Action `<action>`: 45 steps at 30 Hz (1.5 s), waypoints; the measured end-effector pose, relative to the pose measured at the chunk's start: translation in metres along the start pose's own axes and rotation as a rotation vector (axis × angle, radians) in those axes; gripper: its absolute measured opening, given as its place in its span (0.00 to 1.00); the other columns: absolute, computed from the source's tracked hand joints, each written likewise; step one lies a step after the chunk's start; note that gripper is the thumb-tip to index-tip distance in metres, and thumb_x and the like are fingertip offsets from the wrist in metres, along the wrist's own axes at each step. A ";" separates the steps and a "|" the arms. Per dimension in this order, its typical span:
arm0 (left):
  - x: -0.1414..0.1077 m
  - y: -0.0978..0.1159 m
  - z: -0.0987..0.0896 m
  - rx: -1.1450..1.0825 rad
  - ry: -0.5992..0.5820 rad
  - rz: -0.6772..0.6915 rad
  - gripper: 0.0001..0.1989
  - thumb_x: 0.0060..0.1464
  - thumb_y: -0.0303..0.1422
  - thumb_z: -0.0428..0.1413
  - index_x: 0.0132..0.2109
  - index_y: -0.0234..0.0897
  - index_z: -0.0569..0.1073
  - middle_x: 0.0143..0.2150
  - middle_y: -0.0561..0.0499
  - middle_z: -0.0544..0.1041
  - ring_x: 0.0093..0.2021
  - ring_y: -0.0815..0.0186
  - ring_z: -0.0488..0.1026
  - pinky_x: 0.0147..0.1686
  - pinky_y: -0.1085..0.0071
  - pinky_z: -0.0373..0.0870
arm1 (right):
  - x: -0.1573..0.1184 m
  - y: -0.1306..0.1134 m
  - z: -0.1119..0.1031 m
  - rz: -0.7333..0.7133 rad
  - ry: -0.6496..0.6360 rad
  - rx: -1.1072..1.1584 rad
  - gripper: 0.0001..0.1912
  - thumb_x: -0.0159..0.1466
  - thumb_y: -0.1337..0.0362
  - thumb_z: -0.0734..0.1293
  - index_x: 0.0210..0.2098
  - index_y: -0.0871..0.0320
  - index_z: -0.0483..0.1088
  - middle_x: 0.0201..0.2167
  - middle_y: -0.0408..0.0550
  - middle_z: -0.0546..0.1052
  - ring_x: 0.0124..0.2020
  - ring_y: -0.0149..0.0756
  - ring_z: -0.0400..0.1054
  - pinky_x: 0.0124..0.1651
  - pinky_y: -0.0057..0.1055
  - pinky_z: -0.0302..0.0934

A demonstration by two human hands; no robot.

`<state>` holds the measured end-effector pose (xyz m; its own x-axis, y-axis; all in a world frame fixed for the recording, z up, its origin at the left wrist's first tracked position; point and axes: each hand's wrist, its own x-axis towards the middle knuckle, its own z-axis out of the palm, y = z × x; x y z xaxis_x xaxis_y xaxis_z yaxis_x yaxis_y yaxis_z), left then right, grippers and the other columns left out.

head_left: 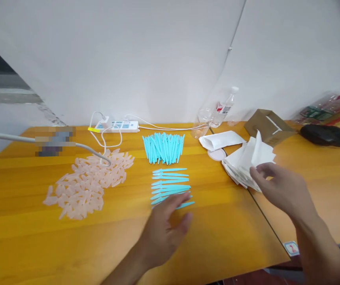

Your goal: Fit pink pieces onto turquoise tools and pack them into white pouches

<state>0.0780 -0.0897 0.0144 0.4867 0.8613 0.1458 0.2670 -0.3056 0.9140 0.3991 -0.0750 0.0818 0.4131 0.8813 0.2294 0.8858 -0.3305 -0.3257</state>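
Clock datum: row of turquoise sticks on the wooden surface; 12 o'clock lies toward the wall.
Row condition: sticks laid crosswise, roughly parallel, slightly uneven in spacing; those nearest 6 o'clock are partly covered from view.
Left hand: at 6 o'clock, over the row's near end; thumb and forefinger parted, nothing seen in its grasp. Contact with the sticks cannot be told.
Right hand: at 3 o'clock, fingers curled at the edge of the white paper bags; whether it pinches one cannot be told.
White paper bags: fanned loose pile between 2 and 3 o'clock, one flap standing up.
Turquoise bundle: at 12 o'clock, sticks side by side, apart from the row.
Pink pieces: loose heap at 9 o'clock, a cable crossing above.
Handling advice: a single bag is best drawn by its raised edge, lightly, as thin paper may crease or bring neighbours along. Left fingers should stay level, since a low sweep could skew the sticks.
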 end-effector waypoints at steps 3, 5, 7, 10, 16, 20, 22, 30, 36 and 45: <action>0.037 0.021 0.048 -0.269 -0.152 -0.083 0.47 0.52 0.42 0.66 0.72 0.40 0.52 0.67 0.35 0.66 0.60 0.50 0.72 0.54 0.53 0.75 | -0.034 -0.044 0.003 -0.086 -0.074 0.316 0.17 0.63 0.49 0.66 0.24 0.54 0.70 0.18 0.42 0.73 0.16 0.34 0.65 0.20 0.30 0.57; 0.051 0.028 0.066 -0.408 -0.132 -0.117 0.46 0.53 0.42 0.65 0.71 0.38 0.53 0.66 0.34 0.67 0.57 0.50 0.74 0.51 0.56 0.76 | -0.055 -0.067 0.007 -0.133 -0.204 0.490 0.18 0.66 0.51 0.64 0.25 0.55 0.70 0.20 0.42 0.74 0.19 0.34 0.69 0.21 0.28 0.60; 0.054 0.029 0.068 -0.489 -0.075 -0.129 0.30 0.62 0.42 0.58 0.67 0.38 0.62 0.60 0.39 0.74 0.51 0.56 0.76 0.49 0.60 0.75 | -0.070 -0.077 0.012 -0.213 -0.199 0.513 0.14 0.68 0.54 0.63 0.32 0.55 0.74 0.28 0.47 0.79 0.27 0.38 0.74 0.27 0.30 0.67; 0.040 0.023 0.049 -0.532 -0.083 -0.161 0.19 0.68 0.41 0.50 0.60 0.40 0.70 0.52 0.45 0.78 0.46 0.61 0.75 0.49 0.64 0.72 | -0.082 -0.068 0.024 -0.548 -0.102 0.357 0.28 0.61 0.52 0.70 0.58 0.56 0.68 0.55 0.60 0.74 0.56 0.55 0.70 0.55 0.51 0.66; 0.006 0.004 0.021 -0.607 -0.230 -0.291 0.19 0.67 0.42 0.51 0.59 0.39 0.71 0.46 0.47 0.78 0.43 0.63 0.74 0.48 0.65 0.71 | -0.098 -0.046 0.051 -0.893 -0.380 0.186 0.55 0.52 0.64 0.73 0.72 0.63 0.43 0.65 0.65 0.64 0.68 0.62 0.53 0.67 0.62 0.46; 0.000 -0.002 0.026 -0.229 -0.030 -0.482 0.16 0.63 0.41 0.53 0.52 0.37 0.74 0.28 0.54 0.73 0.27 0.68 0.67 0.27 0.73 0.64 | -0.100 -0.051 0.053 -0.835 -0.589 0.356 0.46 0.53 0.75 0.66 0.69 0.53 0.51 0.53 0.53 0.74 0.52 0.45 0.67 0.55 0.44 0.62; 0.002 0.000 0.026 -0.063 0.013 -0.501 0.12 0.60 0.40 0.55 0.46 0.38 0.76 0.25 0.56 0.71 0.25 0.69 0.65 0.24 0.74 0.59 | -0.097 -0.053 0.052 -0.804 -0.618 0.385 0.47 0.50 0.75 0.66 0.68 0.52 0.52 0.53 0.52 0.73 0.52 0.46 0.66 0.55 0.44 0.62; 0.080 -0.014 -0.032 0.418 -0.098 -0.243 0.18 0.65 0.44 0.50 0.52 0.41 0.78 0.34 0.53 0.79 0.30 0.68 0.72 0.30 0.74 0.65 | -0.058 -0.043 0.063 -0.622 -0.563 0.385 0.44 0.56 0.71 0.68 0.68 0.47 0.49 0.59 0.53 0.68 0.57 0.50 0.63 0.58 0.49 0.61; 0.147 -0.028 -0.040 0.812 -0.245 -0.146 0.12 0.61 0.35 0.54 0.36 0.40 0.82 0.37 0.44 0.81 0.42 0.55 0.77 0.41 0.64 0.68 | -0.027 -0.034 0.065 -0.585 -0.605 0.403 0.42 0.56 0.68 0.70 0.66 0.45 0.53 0.58 0.50 0.69 0.58 0.52 0.65 0.59 0.49 0.63; 0.157 -0.024 -0.033 0.833 -0.281 -0.103 0.10 0.61 0.30 0.54 0.37 0.38 0.79 0.42 0.44 0.81 0.44 0.56 0.78 0.45 0.61 0.72 | -0.029 -0.026 0.074 -0.539 -0.619 0.423 0.44 0.55 0.71 0.68 0.67 0.47 0.51 0.61 0.53 0.66 0.60 0.53 0.63 0.61 0.51 0.61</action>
<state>0.1206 0.0660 0.0275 0.5838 0.8028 -0.1211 0.7868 -0.5225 0.3286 0.3486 -0.0672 0.0157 -0.3274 0.9438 -0.0440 0.7245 0.2209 -0.6529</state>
